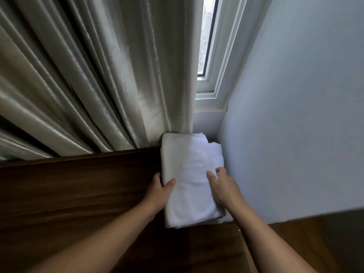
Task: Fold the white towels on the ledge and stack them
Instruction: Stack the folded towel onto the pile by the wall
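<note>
A stack of folded white towels [190, 174] lies at the right end of the dark wooden ledge [78, 184], pressed into the corner by the wall. My left hand [159, 191] grips the stack's left edge, thumb on top and fingers along the side. My right hand [223, 187] rests on the top towel near its right edge, fingers spread and pressing down. The lower towels show only as thin edges at the front and the right.
A heavy beige curtain [98, 75] hangs behind the ledge and touches the towels' far end. A narrow window [208, 46] sits beside it. The pale wall [295, 115] bounds the right side. Wooden surface continues at the lower right [315, 243].
</note>
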A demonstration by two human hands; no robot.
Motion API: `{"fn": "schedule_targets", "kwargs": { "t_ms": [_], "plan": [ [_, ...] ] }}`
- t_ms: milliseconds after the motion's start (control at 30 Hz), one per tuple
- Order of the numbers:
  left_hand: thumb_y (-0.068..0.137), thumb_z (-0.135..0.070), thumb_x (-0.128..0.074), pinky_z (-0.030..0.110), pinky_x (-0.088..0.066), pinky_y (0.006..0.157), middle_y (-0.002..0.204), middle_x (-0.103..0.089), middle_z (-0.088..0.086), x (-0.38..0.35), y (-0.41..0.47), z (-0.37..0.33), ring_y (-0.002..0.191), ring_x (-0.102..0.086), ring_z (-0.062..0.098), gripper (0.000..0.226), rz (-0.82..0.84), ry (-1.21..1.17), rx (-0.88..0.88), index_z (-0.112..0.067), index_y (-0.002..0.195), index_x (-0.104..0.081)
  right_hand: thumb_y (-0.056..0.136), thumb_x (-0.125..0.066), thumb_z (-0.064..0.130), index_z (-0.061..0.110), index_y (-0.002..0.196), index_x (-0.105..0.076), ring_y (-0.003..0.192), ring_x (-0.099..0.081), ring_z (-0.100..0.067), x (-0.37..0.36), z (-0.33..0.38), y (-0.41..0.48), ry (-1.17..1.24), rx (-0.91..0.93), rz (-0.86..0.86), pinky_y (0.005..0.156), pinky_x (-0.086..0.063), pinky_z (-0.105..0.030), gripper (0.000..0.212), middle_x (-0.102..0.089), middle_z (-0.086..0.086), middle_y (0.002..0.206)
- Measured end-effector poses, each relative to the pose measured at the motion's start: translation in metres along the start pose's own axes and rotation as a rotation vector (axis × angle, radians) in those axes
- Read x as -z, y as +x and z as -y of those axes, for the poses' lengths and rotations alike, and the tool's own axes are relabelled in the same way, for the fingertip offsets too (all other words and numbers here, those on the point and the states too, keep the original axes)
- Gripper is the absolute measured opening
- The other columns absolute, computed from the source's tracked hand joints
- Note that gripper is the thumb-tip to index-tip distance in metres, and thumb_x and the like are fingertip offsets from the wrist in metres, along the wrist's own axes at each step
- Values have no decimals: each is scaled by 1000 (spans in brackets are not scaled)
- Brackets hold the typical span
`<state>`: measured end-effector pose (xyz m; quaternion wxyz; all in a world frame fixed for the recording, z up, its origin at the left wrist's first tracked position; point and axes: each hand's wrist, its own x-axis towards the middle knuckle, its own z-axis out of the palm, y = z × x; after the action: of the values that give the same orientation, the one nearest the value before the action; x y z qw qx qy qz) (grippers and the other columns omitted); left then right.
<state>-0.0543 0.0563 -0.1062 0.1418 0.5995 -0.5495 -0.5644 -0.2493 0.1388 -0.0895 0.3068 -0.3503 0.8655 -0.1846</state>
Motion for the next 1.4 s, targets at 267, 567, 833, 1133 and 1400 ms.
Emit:
{"fn": "schedule_targets", "kwargs": {
  "t_ms": [267,567,833,1133,1400],
  "plan": [
    [95,-34,-55,33,-42,96,149,-44,7,-17,-15,23,125,-52,32,72,-62,108,-146,-29,153,-13,94,-38,61,24,144,-34,121,-57,-34,-12,-12,-14,19,-24,-4,99,-46,-42,63,-57,-13,138],
    [94,-44,-44,46,-32,109,159,-12,10,-26,-20,20,142,-28,33,74,-261,720,-382,-38,152,1,96,-39,54,22,143,-35,115,-53,-30,-20,-12,-29,-345,129,-262,87,-46,-42,58,-55,-8,131],
    [95,-51,-24,44,3,120,164,7,-1,-41,4,23,150,11,19,66,-168,975,-616,-33,154,-3,89,-10,64,44,154,-5,151,14,-21,-51,-3,-3,-407,426,-97,122,-1,-51,69,14,10,164],
    [88,-64,-36,37,-9,119,162,18,-3,-31,16,32,149,14,17,81,-141,685,-538,-38,152,7,91,-20,68,46,153,6,151,9,-28,-56,-2,2,-254,188,-130,119,-5,-57,71,13,7,165],
    [65,-66,-74,42,-51,99,131,-61,3,-30,-6,57,110,-64,22,91,140,-481,187,-32,143,-39,86,-46,70,30,157,-7,147,-23,-32,-40,-35,6,230,-48,-19,118,-22,-45,91,-15,-9,163]
  ]
}}
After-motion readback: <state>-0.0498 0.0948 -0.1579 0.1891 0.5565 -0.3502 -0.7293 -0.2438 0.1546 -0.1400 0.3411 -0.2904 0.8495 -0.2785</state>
